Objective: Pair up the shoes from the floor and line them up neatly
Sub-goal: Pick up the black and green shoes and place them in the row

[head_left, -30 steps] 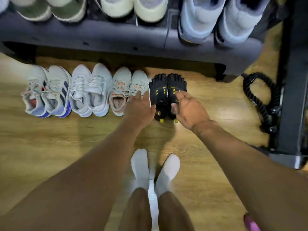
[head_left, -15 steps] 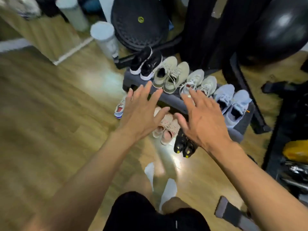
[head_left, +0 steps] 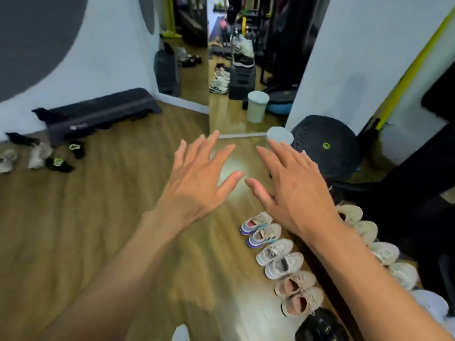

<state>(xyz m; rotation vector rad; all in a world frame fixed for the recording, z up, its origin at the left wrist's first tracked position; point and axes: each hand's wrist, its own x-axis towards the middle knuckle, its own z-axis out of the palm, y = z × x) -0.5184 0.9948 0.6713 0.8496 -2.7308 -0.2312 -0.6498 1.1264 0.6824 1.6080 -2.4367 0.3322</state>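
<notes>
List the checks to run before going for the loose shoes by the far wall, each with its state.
1. The left hand is free: ok, fingers spread, holding nothing.
2. The right hand is free: ok, open and empty.
3. Row is paired: ok; purple-soled pale trainers, white trainers and pink trainers sit side by side in twos.
4. The shiny black shoes ending the row are paired: cannot tell, cut off by the frame edge.
5. All shoes collected: not ok; black shoes with neon-green trim and pale grey shoes lie scattered by the far wall.
6. Scattered ones form full pairs: cannot tell, too blurred.
</notes>
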